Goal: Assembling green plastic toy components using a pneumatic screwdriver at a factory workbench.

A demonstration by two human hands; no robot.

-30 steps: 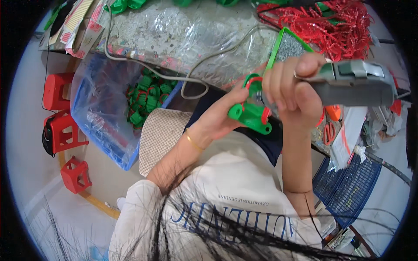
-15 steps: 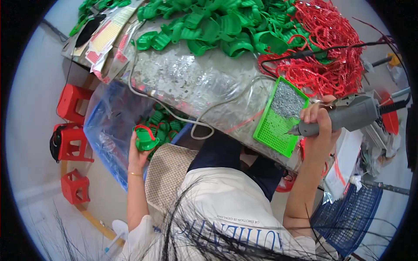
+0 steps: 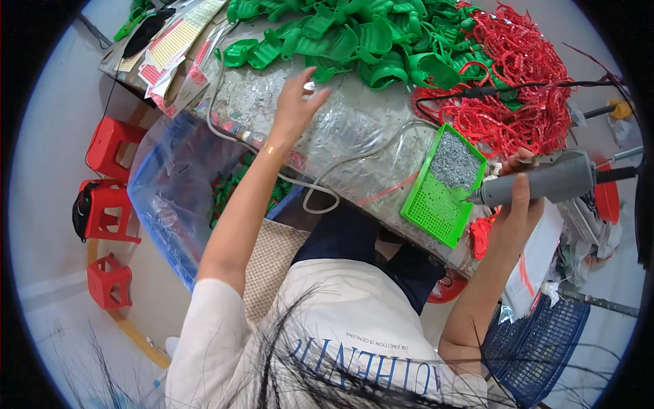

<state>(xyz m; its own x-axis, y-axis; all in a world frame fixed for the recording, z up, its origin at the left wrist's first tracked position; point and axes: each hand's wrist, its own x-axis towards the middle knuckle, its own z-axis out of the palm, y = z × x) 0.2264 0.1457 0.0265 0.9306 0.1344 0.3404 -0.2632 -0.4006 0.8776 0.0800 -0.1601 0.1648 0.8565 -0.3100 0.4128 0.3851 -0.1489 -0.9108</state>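
Note:
My left hand [image 3: 298, 105] reaches over the table, thumb and fingers apart and nothing in them. Just beyond its fingertips lies a big heap of green moulded plastic pieces [image 3: 334, 41]. My right hand [image 3: 519, 194] is wrapped round a grey electric screwdriver [image 3: 552, 183], whose tip points left. Under that tip sits a bright green perforated tray [image 3: 433, 213], with a pile of small silvery screws [image 3: 452, 160] at its far end. Red plastic strips [image 3: 524, 88] lie tangled at the far right of the table.
Left of my lap stands a blue bin [image 3: 163, 198] lined with clear plastic, holding green and red pieces [image 3: 242, 194]. A pale cable [image 3: 327, 184] loops along the table edge. Red stools [image 3: 112, 221] stand at the left. Paper sheets [image 3: 180, 51] lie at the table's far left. A navy basket [image 3: 538, 351] is at lower right.
My left hand has moved from the bin up and right to the green heap. The green piece with a red strip has left it. My right hand and screwdriver shifted slightly right.

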